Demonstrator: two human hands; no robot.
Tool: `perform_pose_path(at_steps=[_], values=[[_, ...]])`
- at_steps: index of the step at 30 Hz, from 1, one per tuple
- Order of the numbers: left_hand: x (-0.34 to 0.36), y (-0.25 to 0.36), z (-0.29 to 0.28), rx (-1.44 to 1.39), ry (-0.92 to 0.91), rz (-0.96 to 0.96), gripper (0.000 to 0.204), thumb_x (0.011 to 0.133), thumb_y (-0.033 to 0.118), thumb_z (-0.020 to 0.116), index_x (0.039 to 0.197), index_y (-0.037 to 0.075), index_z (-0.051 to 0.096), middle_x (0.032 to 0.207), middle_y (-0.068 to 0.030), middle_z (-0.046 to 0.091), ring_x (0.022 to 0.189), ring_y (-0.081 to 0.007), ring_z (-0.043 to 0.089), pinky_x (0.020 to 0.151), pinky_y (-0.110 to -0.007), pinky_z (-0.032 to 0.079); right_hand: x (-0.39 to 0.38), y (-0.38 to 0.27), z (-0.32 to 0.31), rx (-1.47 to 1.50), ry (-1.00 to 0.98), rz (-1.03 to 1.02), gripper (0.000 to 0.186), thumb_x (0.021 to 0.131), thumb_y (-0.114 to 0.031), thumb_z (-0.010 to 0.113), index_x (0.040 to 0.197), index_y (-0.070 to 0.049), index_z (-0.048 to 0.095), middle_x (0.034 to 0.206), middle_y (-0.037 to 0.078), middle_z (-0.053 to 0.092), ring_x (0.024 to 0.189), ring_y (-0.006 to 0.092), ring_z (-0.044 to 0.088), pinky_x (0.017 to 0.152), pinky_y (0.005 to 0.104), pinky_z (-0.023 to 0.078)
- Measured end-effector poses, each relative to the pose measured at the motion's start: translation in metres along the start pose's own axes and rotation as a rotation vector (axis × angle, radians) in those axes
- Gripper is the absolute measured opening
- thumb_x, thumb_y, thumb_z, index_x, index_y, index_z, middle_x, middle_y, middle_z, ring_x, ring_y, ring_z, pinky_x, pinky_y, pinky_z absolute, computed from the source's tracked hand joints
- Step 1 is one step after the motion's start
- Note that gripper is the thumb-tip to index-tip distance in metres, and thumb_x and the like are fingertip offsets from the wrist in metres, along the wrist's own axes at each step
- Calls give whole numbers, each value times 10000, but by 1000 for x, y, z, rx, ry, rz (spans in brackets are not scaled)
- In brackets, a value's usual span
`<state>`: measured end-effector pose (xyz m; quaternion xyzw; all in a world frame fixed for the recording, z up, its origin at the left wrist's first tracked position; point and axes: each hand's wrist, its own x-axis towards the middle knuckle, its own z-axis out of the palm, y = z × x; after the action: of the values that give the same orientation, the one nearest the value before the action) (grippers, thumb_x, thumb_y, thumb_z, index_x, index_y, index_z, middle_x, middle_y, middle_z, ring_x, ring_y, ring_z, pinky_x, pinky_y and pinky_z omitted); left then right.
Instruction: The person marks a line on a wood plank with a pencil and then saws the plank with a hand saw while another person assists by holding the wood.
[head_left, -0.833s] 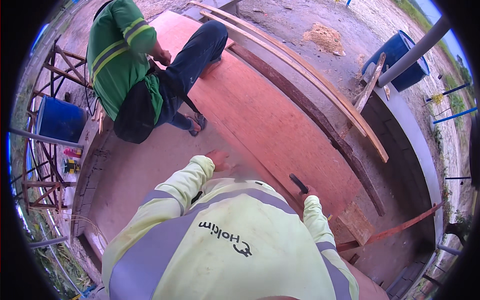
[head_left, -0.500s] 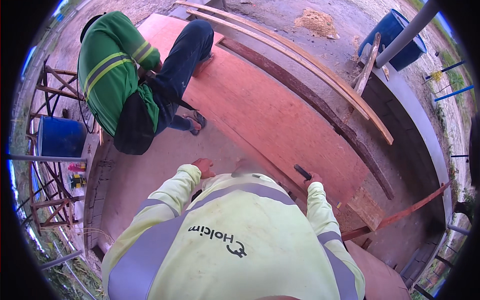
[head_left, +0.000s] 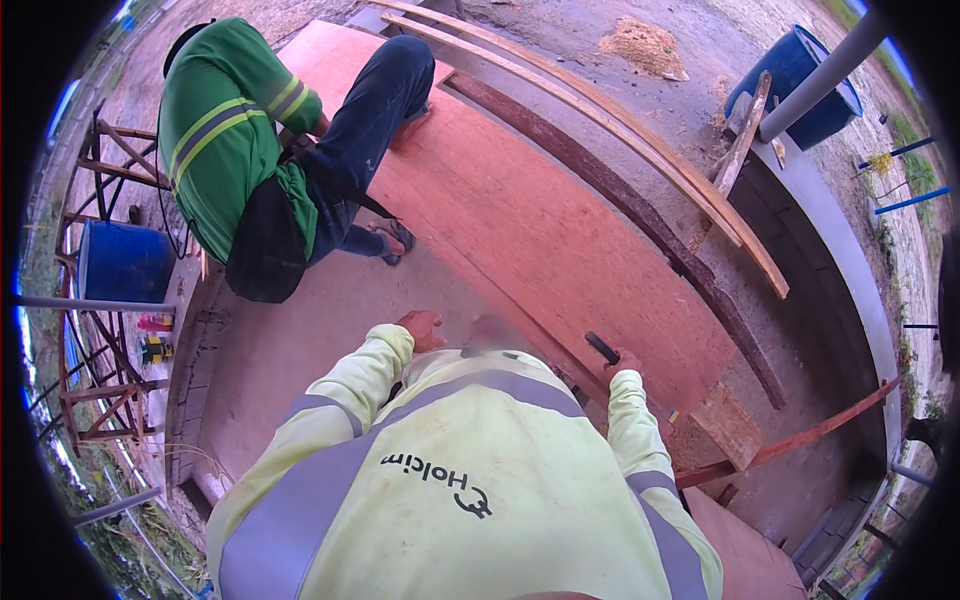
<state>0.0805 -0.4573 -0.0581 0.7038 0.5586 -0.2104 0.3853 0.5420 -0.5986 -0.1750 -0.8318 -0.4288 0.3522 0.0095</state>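
My left hand (head_left: 422, 329) is in front of my body, above the grey concrete floor (head_left: 300, 370). Its fingers are apart and loosely bent, with nothing seen in them. Over the near edge of a large reddish plywood sheet (head_left: 560, 230), my right hand (head_left: 625, 363) is closed on a short black tool (head_left: 602, 348). Only the tool's black, bar-like part shows; its kind is unclear. Beyond my left hand, a co-worker in a green shirt (head_left: 215, 130) bends over the far end of the plywood, with one foot on the sheet. That person's hands are mostly hidden.
A dark reddish plank (head_left: 620, 215) lies along the sheet's far side, with long pale timber strips (head_left: 600, 110) beyond it. A wood offcut (head_left: 727, 430) and a narrow board (head_left: 830, 428) lie right. Blue drums (head_left: 125, 262) and a low block wall (head_left: 840, 215) border the area.
Both hands have shifted only slightly. My right hand still holds the black tool. The whole view has moved a little, and the co-worker stays bent in the same place.
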Motion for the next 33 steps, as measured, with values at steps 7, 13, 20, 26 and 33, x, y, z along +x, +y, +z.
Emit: perform_pose_path(at_steps=[7, 13, 20, 26, 33], values=[[-5, -7, 20, -37, -54, -45, 615, 780, 382, 750, 1260, 22, 618, 1305, -227, 591, 1240, -383, 541, 1067, -425, 420, -1, -2, 0, -37, -27, 20, 390, 713, -202, 747, 1098, -156, 703, 1021, 157, 709, 981, 347, 681, 859, 434, 539], [-5, -9, 13, -49, -58, -69, 621, 783, 391, 751, 1270, 31, 615, 1320, -222, 583, 1254, -375, 533, 1074, -425, 415, 5, 0, 0, -85, -37, 23, 409, 713, -197, 760, 1115, -153, 702, 1019, 167, 707, 992, 355, 675, 881, 425, 532], [8, -21, 19, -49, -41, -66, 626, 783, 404, 745, 1275, 39, 613, 1323, -222, 580, 1257, -373, 530, 1072, -421, 417, 6, 2, 3, -23, -33, 12, 432, 709, -179, 783, 1133, -166, 706, 1040, 165, 707, 1016, 350, 667, 907, 410, 525], [16, -18, 6, 1, -50, -23, 632, 782, 411, 738, 1269, 29, 609, 1312, -224, 585, 1248, -376, 535, 1071, -427, 416, 12, 9, 7, -53, -55, 25, 443, 717, -194, 795, 1149, -166, 700, 1059, 146, 709, 1004, 327, 673, 918, 393, 528], [18, -16, 4, 5, -51, -14, 625, 779, 399, 735, 1257, 17, 610, 1302, -245, 582, 1234, -382, 543, 1061, -433, 421, 11, 2, 10, -73, -41, 54, 480, 721, -220, 809, 1175, -131, 680, 1061, 146, 708, 993, 319, 677, 911, 379, 536]])
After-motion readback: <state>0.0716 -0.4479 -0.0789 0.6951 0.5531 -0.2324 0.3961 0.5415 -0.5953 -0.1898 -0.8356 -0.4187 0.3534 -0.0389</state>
